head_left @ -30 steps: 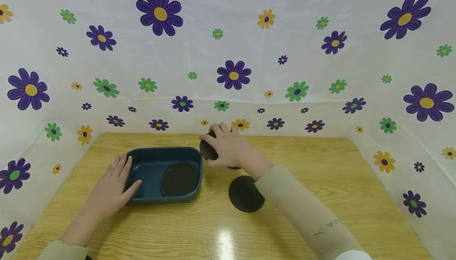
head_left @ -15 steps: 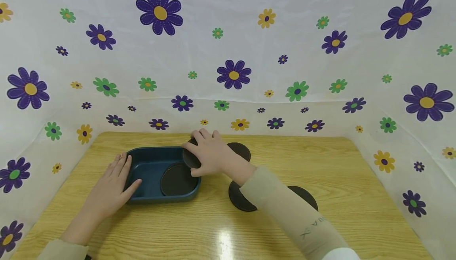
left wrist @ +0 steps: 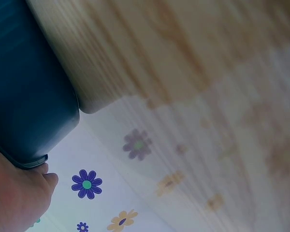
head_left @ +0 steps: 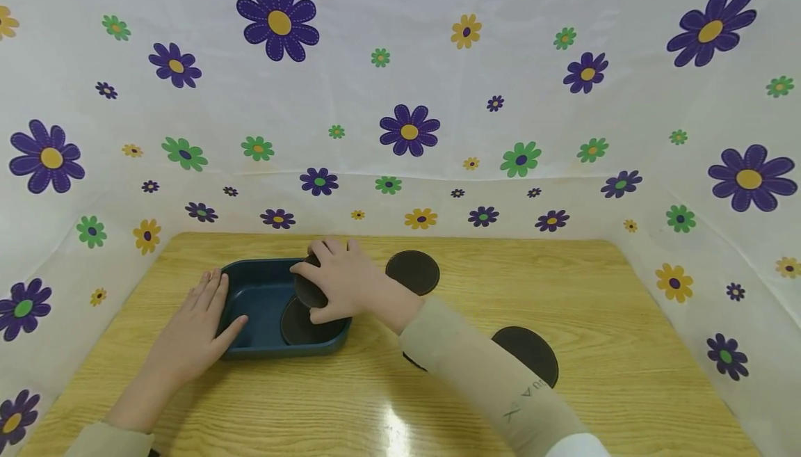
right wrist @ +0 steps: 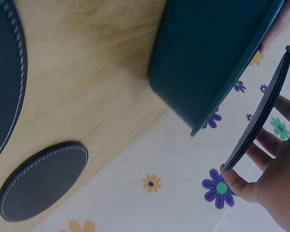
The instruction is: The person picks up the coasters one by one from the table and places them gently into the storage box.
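Right hand (head_left: 341, 279) pinches a dark round coaster (head_left: 309, 290) by its edge, thumb on one side, fingers on the other, just left of frame centre in the head view. Coaster is tilted, held above the right half of the blue bin (head_left: 250, 304). Right wrist view confirms: coaster (right wrist: 258, 116) edge-on at right of frame, clear of the bin rim (right wrist: 217, 111), not touching it.

Second coaster (head_left: 297, 328) lies flat on the bin floor, partly hidden under the held one.

Left hand (head_left: 197, 328) lies flat, fingers straight, against the bin's left wall, thumb along the front; grips nothing.

Three more coasters on the table (head_left: 626, 346): one (head_left: 413, 270) right of the bin, one (head_left: 528, 353) lower right, one (head_left: 409, 359) mostly hidden by the right sleeve (head_left: 488, 373).
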A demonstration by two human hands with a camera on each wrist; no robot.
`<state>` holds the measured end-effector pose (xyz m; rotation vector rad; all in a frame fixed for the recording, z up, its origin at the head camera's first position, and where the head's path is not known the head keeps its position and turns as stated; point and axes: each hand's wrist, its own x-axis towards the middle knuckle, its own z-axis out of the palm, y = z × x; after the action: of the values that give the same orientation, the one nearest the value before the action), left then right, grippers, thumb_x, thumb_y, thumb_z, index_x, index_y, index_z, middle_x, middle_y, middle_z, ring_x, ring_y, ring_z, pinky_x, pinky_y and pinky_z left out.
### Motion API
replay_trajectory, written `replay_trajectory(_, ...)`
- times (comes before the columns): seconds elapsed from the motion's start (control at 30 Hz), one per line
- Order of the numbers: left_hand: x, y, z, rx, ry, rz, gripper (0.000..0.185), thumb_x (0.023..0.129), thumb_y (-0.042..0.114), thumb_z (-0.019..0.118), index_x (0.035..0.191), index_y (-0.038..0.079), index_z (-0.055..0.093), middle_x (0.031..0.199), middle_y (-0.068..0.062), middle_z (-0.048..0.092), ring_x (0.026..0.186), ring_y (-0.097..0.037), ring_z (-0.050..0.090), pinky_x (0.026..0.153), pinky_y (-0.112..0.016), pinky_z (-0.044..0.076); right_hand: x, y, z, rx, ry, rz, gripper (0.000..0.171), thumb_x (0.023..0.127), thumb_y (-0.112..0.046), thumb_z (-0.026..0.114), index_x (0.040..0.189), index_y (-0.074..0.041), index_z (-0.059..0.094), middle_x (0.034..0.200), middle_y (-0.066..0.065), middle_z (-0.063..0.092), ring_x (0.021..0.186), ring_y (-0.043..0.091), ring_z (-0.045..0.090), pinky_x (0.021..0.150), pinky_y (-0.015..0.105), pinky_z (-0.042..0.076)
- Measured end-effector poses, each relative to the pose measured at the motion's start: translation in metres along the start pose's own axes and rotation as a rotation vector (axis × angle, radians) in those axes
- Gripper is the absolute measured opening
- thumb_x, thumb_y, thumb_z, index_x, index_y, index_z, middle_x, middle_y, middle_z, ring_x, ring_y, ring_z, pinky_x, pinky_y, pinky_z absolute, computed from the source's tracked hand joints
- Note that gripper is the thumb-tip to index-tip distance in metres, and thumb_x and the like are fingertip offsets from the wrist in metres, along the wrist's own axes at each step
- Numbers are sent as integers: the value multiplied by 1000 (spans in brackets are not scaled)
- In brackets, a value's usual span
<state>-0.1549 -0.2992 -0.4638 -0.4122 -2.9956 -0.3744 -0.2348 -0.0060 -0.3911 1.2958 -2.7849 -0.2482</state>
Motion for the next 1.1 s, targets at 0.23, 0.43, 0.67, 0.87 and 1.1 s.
replay_trajectory(0.23,0,-1,1,4,-3,2,90,109,46,56,164,-13,17,173,-34,15,163,-50,12,137,-57,6,5,-12,5,-35,1,-24,78,91,-70,63,160,-40,44,157,2,45,140,23,45,105,48,47)
replay_trajectory(0.43,-1,-1,2,4,13,7,89,109,46,55,164,-14,18,173,-35,16,163,-51,15,137,-55,4,8,-18,12,-47,-23,-39,77,92,-72,60,160,-40,43,160,2,43,145,23,41,109,50,46)
replay_trajectory(0.67,-1,-3,4,5,50,33,87,110,45,53,164,-14,18,172,-36,19,163,-51,13,137,-45,-6,11,-21,19,-55,-32,-47,77,93,-73,60,161,-41,42,160,2,43,145,23,43,114,53,46)
replay_trajectory(0.87,-1,-4,4,8,63,39,87,110,45,54,164,-13,18,172,-35,19,164,-49,12,138,-45,-4,13,-26,23,-31,-48,-71,77,94,-70,60,161,-38,42,160,2,44,144,23,44,117,55,45)
replay_trajectory(1.1,0,-5,4,9,62,35,87,109,46,54,164,-13,19,171,-36,20,164,-48,10,138,-52,2,12,-30,24,-61,-66,-71,76,96,-71,59,162,-38,40,160,1,44,143,21,45,115,51,48)
